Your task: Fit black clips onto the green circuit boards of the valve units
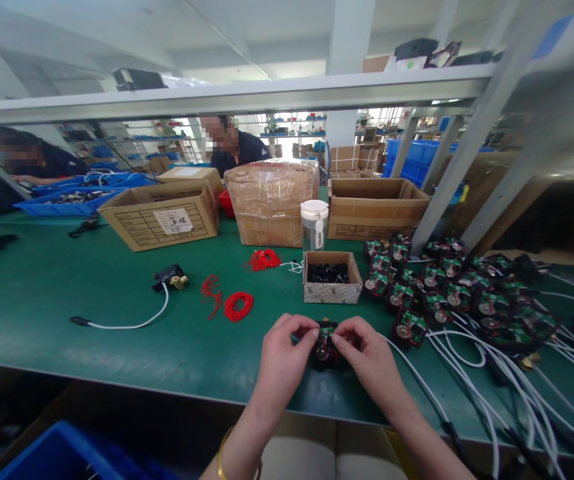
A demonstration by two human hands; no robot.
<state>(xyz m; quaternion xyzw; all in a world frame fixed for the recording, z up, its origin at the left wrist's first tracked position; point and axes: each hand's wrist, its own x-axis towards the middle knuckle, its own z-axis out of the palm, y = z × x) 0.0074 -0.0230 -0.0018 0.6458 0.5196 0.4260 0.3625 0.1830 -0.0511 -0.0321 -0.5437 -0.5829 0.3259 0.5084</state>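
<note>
Both my hands meet at the near edge of the green table [67, 307] around one small black part with a green label [325, 343]. My left hand [283, 357] curls its fingers onto the part's left side. My right hand [371, 360] pinches its right side, thumb and forefinger near the top. A white cable [417, 377] runs from the part toward the right. Just behind my hands stands a small open cardboard box [331, 288] holding black pieces.
Several similar green-labelled parts with white cables [447, 293] crowd the right side. Red wire loops [238, 305], one loose part with a cable [169, 277], a white-lidded jar [313, 225] and cardboard boxes [161, 215] lie behind. Two people sit across the table. A blue bin [51, 457] is below.
</note>
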